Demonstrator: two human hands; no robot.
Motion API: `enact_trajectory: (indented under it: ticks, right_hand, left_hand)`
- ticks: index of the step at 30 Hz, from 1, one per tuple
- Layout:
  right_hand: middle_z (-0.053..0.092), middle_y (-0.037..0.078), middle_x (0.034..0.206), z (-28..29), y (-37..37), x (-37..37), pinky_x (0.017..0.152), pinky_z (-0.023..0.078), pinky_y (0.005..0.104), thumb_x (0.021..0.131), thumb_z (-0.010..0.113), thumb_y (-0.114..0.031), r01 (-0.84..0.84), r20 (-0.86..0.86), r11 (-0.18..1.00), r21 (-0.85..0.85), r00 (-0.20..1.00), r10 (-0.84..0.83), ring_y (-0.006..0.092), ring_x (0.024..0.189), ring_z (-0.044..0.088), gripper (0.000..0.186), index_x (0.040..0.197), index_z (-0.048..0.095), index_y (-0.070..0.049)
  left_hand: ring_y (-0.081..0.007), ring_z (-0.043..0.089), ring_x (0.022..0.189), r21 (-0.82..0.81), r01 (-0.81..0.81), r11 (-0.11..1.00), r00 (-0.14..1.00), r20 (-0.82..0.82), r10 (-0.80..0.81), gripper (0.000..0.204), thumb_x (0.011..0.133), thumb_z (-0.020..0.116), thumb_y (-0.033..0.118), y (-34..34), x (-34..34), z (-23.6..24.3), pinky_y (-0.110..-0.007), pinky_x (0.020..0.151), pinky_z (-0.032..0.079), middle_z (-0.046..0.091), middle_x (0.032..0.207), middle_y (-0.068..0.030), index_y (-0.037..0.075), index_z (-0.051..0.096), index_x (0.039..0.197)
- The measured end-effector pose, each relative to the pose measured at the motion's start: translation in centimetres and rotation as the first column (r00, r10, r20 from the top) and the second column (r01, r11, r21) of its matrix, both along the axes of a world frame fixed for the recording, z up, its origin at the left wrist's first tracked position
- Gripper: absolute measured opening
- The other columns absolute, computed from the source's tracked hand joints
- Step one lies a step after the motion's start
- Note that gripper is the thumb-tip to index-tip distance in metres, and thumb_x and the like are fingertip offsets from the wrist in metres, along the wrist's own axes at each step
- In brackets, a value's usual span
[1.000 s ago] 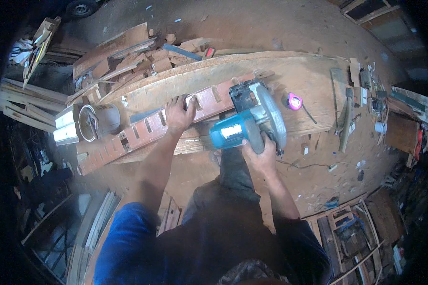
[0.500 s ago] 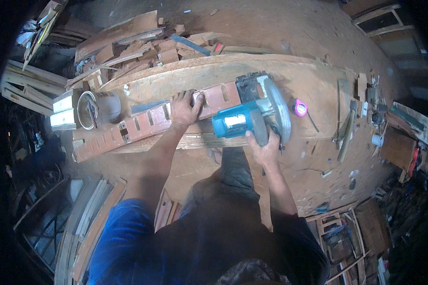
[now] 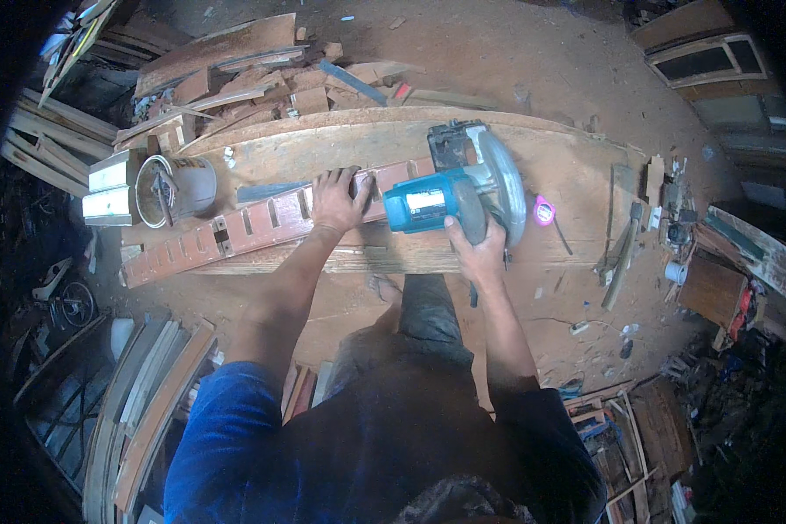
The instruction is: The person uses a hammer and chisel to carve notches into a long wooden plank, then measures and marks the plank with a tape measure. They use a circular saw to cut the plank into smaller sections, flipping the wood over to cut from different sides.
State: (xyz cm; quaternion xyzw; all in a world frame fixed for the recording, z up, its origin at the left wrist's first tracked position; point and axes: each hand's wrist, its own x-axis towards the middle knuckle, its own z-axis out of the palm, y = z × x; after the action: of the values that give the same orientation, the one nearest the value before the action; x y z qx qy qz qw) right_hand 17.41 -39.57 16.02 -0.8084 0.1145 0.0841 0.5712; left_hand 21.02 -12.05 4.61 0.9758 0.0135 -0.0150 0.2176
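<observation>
A teal circular saw (image 3: 421, 203) with a pale curved blade guard (image 3: 508, 188) is in my right hand (image 3: 480, 249), whose fingers are wrapped round its dark rear handle. The saw lies across the right end of a long reddish-brown board (image 3: 262, 216) with a row of slots cut in it. The blade and the board's end are hidden under the saw. My left hand (image 3: 339, 203) grips the board from above just left of the saw, thumb apart from the fingers. The board lies slanted on a wooden workbench (image 3: 568, 153).
A pink tape measure (image 3: 543, 210) lies right of the saw. A white bucket (image 3: 192, 185) with a tool in it stands at the bench's left. Wood offcuts (image 3: 262, 96) are heaped behind. Long planks (image 3: 153, 410) stand at lower left. Narrow wooden strips (image 3: 622, 253) lie at right.
My right hand and the saw have shifted slightly away from me across the board. My left hand stays on the board; the whole view has tilted a little.
</observation>
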Motion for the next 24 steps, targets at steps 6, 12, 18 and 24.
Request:
enact_trajectory:
  ticks: [6, 12, 18, 24]
  right_hand:
    - [0.073, 0.014, 0.090, 0.3, 0.7, 2.0, 0.077, 0.054, 0.0367, 0.088, 0.078, -0.027, -0.019, 0.062, 0.999, 0.048, 0.998, 0.016, 0.0203, 0.081, 0.069, 0.037, 0.107, 0.070, 0.003]
    - [0.073, 0.014, 0.089, 1.0, 1.0, 5.1, 0.076, 0.053, 0.0361, 0.091, 0.076, -0.031, -0.075, 0.164, 0.996, -0.045, 0.983, 0.081, 0.0193, 0.080, 0.068, 0.041, 0.108, 0.069, 0.005]
    - [0.075, 0.015, 0.096, 4.1, -1.6, 5.3, 0.082, 0.054, 0.0347, 0.090, 0.077, -0.031, -0.128, 0.178, 0.989, -0.080, 0.974, 0.140, 0.0193, 0.090, 0.070, 0.041, 0.113, 0.070, 0.003]
    - [0.073, 0.026, 0.109, 11.1, -11.1, 9.3, 0.089, 0.056, 0.0450, 0.089, 0.072, -0.046, -0.333, 0.008, 0.855, -0.397, 0.931, 0.366, 0.0378, 0.103, 0.072, 0.061, 0.120, 0.066, 0.006]
  left_hand:
    - [-0.0346, 0.060, 0.111, -0.034, -0.017, 0.999, 1.000, -0.017, 0.016, 0.050, 0.095, 0.058, 0.050, -0.4, 0.1, 0.3, -0.047, 0.102, 0.038, 0.069, 0.113, -0.0166, 0.006, 0.070, 0.117]
    - [-0.0355, 0.060, 0.106, -0.018, -0.002, 1.000, 1.000, -0.007, 0.002, 0.044, 0.095, 0.059, 0.044, -0.6, 0.0, 0.7, -0.048, 0.099, 0.040, 0.069, 0.107, -0.0166, 0.006, 0.070, 0.115]
    - [-0.0364, 0.061, 0.105, 0.047, 0.033, 0.998, 0.999, 0.015, -0.034, 0.044, 0.097, 0.057, 0.043, -0.4, 0.1, 0.0, -0.048, 0.095, 0.042, 0.068, 0.107, -0.0177, 0.008, 0.067, 0.122]
    - [-0.0394, 0.061, 0.112, -0.258, -0.119, 0.959, 0.985, 0.089, 0.146, 0.032, 0.099, 0.060, 0.029, -2.9, 1.6, 2.1, -0.049, 0.098, 0.045, 0.066, 0.118, -0.0198, 0.007, 0.068, 0.120]
